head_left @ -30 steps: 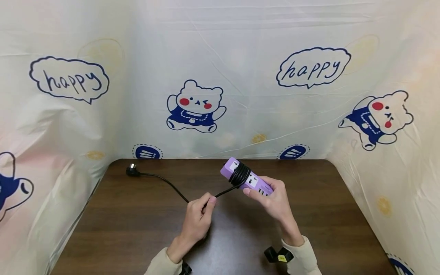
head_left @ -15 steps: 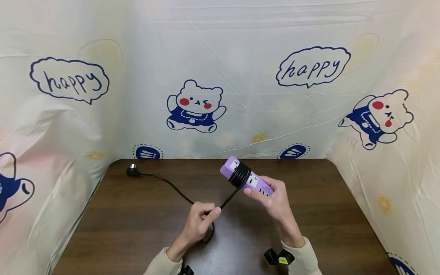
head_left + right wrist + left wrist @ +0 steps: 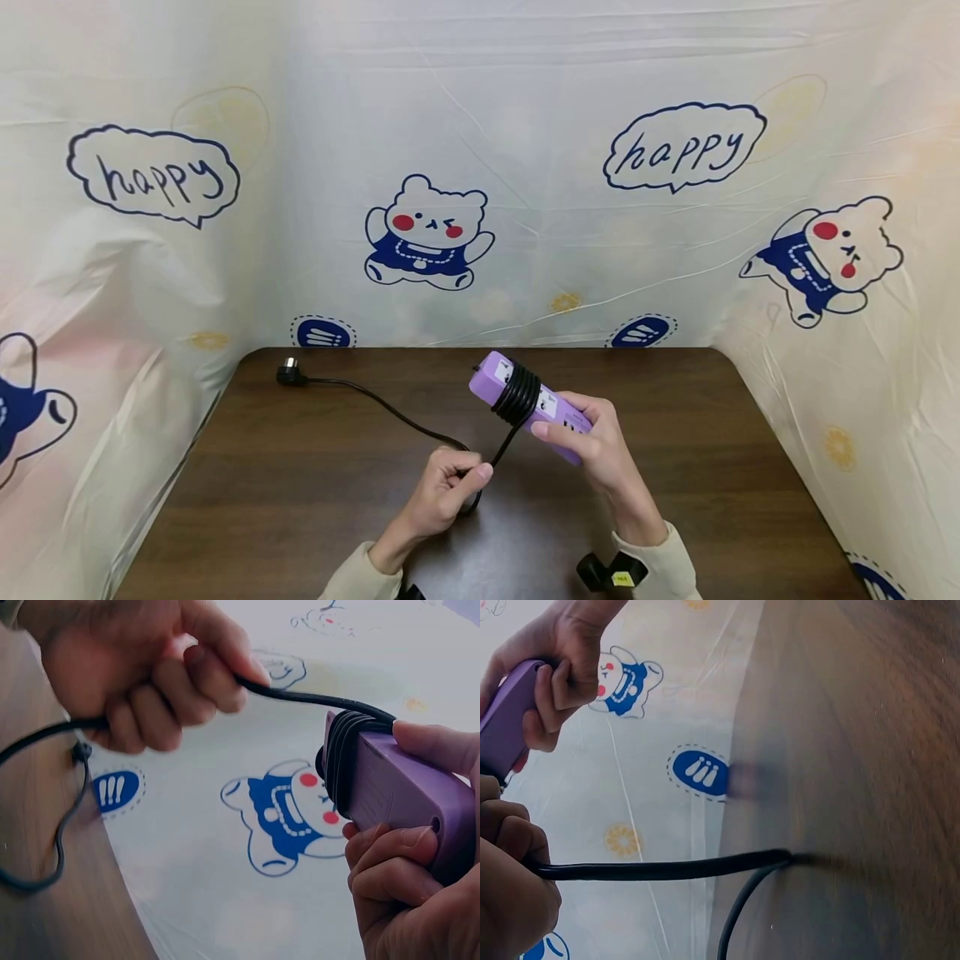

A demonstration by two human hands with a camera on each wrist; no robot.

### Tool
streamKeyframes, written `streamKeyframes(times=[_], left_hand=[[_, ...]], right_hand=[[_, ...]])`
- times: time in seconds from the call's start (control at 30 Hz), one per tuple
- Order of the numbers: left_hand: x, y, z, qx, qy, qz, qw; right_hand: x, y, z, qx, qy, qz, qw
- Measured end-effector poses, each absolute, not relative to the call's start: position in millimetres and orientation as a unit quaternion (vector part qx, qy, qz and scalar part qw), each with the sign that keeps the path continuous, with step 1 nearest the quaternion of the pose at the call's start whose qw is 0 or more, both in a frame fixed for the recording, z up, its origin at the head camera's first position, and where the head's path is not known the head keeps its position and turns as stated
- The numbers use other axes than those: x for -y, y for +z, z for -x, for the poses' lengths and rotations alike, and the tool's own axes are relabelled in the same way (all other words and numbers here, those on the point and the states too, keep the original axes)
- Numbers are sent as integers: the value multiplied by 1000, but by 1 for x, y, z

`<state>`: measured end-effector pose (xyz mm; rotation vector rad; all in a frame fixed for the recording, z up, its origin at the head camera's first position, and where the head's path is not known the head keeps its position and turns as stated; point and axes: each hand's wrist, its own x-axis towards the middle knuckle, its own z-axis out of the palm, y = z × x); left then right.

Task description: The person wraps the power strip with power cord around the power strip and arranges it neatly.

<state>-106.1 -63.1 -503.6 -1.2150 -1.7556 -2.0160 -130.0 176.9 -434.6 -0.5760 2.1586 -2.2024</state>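
Observation:
A purple power strip (image 3: 491,379) is tilted above the table, its far end pointing up and left. My right hand (image 3: 592,437) grips its near end, thumb on the socket face and fingers underneath, as the right wrist view shows. Several turns of black cord (image 3: 516,395) wrap its middle. From those turns the cord runs taut to my left hand (image 3: 442,492), whose fingers curl round it with the thumb on top. In the left wrist view the loose cord (image 3: 660,870) comes out below that fist and bends at the tabletop. Its plug (image 3: 289,372) lies at the table's back left.
The dark brown wooden table (image 3: 300,517) has a white printed curtain (image 3: 547,167) along its back and both sides. A black wrist camera (image 3: 611,572) sits at the right sleeve.
My left hand has moved right and slightly down with the cord, which now drops more steeply from the strip. The strip has shifted a little down and left; the plug stays in place.

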Motion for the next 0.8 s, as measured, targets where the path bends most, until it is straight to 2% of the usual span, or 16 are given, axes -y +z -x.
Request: streamKeyframes(times=[0.27,0.5,0.67,0.8], left_hand=[[62,-507,107,608,-677,404,91],[65,-509,112,630,-666,383,111],[71,-513,117,618,-677,391,88],[77,-519,121,603,-699,382,45]], right_hand=[[-169,-433,126,-661,-718,215,35],[-165,-437,126,-654,-719,226,64],[-162,-438,124,-648,-712,257,85],[-159,-437,123,-644,-704,283,101]])
